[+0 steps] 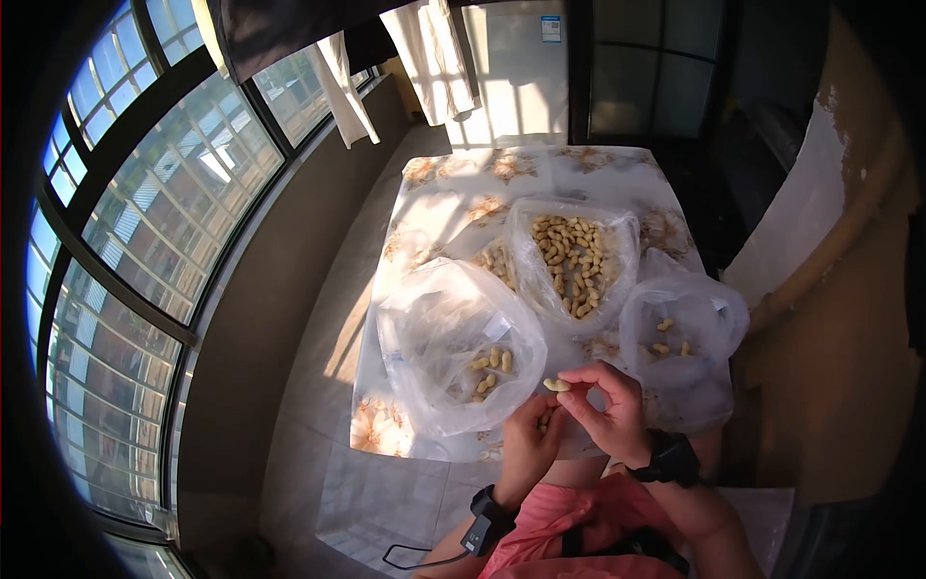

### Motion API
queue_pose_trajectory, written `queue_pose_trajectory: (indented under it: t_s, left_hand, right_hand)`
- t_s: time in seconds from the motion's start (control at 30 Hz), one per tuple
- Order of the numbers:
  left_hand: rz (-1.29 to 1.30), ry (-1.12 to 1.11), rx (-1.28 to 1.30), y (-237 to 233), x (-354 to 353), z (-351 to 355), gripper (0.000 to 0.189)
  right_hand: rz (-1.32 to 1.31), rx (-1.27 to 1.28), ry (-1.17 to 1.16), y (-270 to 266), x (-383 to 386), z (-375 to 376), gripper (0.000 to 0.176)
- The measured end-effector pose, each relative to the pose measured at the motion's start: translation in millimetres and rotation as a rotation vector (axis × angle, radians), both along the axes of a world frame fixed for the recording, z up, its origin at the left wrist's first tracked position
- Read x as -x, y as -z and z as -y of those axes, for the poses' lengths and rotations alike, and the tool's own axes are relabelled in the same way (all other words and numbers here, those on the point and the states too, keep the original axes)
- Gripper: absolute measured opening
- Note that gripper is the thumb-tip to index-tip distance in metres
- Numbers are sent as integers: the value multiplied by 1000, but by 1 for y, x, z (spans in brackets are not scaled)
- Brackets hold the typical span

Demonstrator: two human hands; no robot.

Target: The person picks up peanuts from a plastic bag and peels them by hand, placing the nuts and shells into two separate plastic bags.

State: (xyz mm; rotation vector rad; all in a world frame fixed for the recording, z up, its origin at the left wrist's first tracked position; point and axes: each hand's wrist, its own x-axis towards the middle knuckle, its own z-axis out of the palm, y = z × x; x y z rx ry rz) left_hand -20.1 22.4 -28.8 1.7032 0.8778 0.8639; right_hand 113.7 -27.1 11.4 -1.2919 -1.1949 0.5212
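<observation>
Between the thumb and forefinger of my right hand (pixel 610 410) is an unshelled peanut (pixel 556 384), held just above my left hand. My left hand (pixel 529 446) is curled closed, and what look like more peanuts show partly between its fingers. Left of the hands, a clear plastic bag (pixel 415 333) lies spread open with several peanuts (pixel 494 361) in it. Behind them, another plastic bag (pixel 625 236) holds a large heap of peanuts (pixel 569 253). To the right, a third plastic bag (pixel 719 314) contains a few peanuts (pixel 661 347).
The bags stand on a table with a flowered cloth (pixel 381 425). Some peanuts also lie beside the heaped bag, seen through plastic. A barred window (pixel 183 193) runs along the left wall, with white curtains (pixel 429 58) at the back. Both wrists wear black devices, the left with a cable (pixel 415 562).
</observation>
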Motion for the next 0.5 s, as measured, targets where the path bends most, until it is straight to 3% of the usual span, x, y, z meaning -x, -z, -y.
queue_pose_trajectory:
  t_s: [0.03, 0.1, 0.17, 0.27, 0.37, 0.43, 0.5]
  left_hand:
    - [20, -9, -4, 7, 0, 0, 10]
    - [40, -18, -11, 10, 0, 0, 9]
    - [49, -20, -12, 8, 1, 1, 10]
    - [-6, 6, -56, 23, 5, -2, 22]
    - [21, 33, -53, 19, 5, -2, 24]
    - [59, 1, -54, 20, 4, -1, 21]
    - [-17, 19, -2, 19, 5, -1, 17]
  right_hand:
    - [132, -20, -16, -9, 4, -5, 20]
    - [124, -42, -16, -16, 11, -18, 20]
    - [332, -224, 6, -16, 14, -33, 22]
    - [416, -148, -15, -18, 24, -44, 32]
    - [536, -101, -65, -5, 22, -47, 37]
    - [824, 32, -144, 3, 16, -43, 39]
    - [829, 23, -141, 7, 13, -39, 34]
